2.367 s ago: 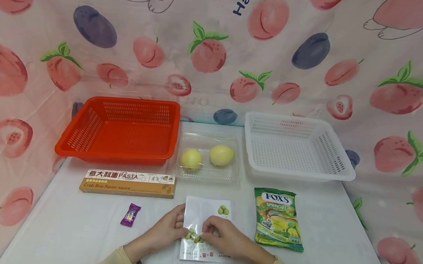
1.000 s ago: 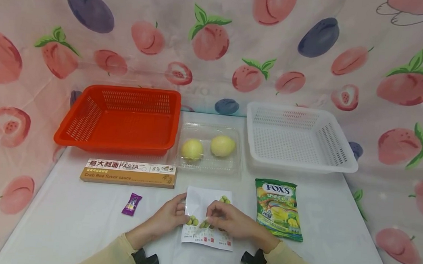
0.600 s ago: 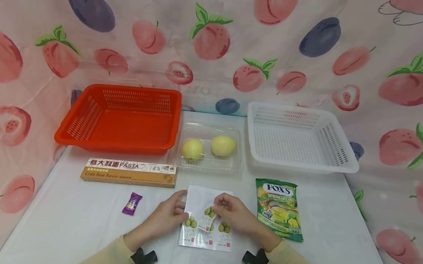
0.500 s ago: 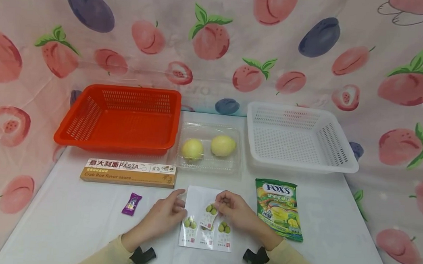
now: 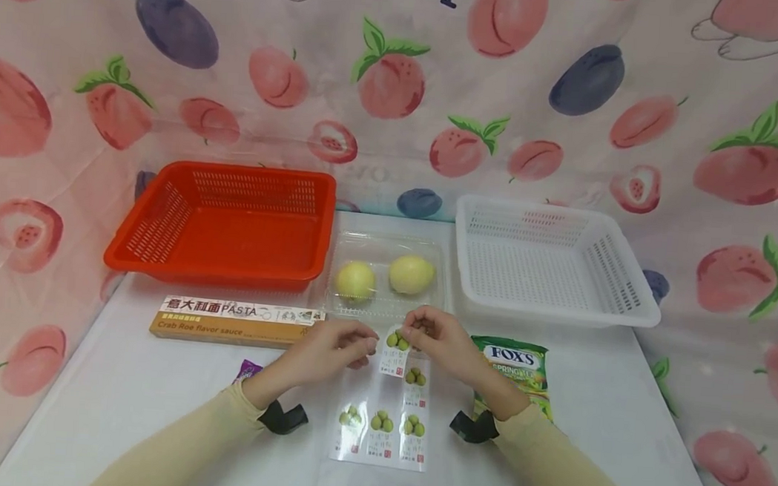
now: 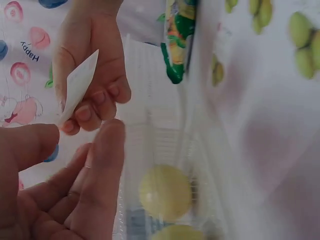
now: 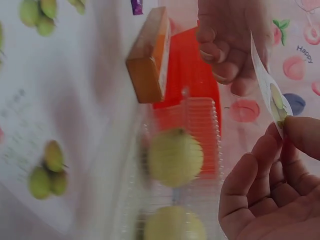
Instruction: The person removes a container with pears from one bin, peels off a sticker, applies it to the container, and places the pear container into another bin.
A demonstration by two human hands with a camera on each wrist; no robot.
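Note:
My right hand (image 5: 441, 344) pinches a small peeled sticker (image 5: 393, 351) by its upper right corner, between thumb and fingers. The sticker has a green fruit picture and a red stamp; it looks slightly bent in the right wrist view. My left hand (image 5: 330, 355) hovers just left of the sticker, thumb and fingers parted and loosely bent, holding nothing. Below both hands the sticker sheet (image 5: 360, 390) lies on the table with several stickers on it. Beyond it stands a clear plastic box (image 5: 389, 244) with two yellow fruits (image 5: 411, 274).
A red basket (image 5: 220, 273) is at the back left, a white basket (image 5: 558, 313) at the back right. A pasta box (image 5: 223, 323) lies before the red one. The left arm partly covers a purple wrapped candy (image 5: 247, 370); the right arm partly covers a green FOX'S candy bag (image 5: 516, 358).
My right hand has peeled the sticker off the sheet and lifted it forward. The left hand has left the sheet's edge and moved up and right towards the sticker.

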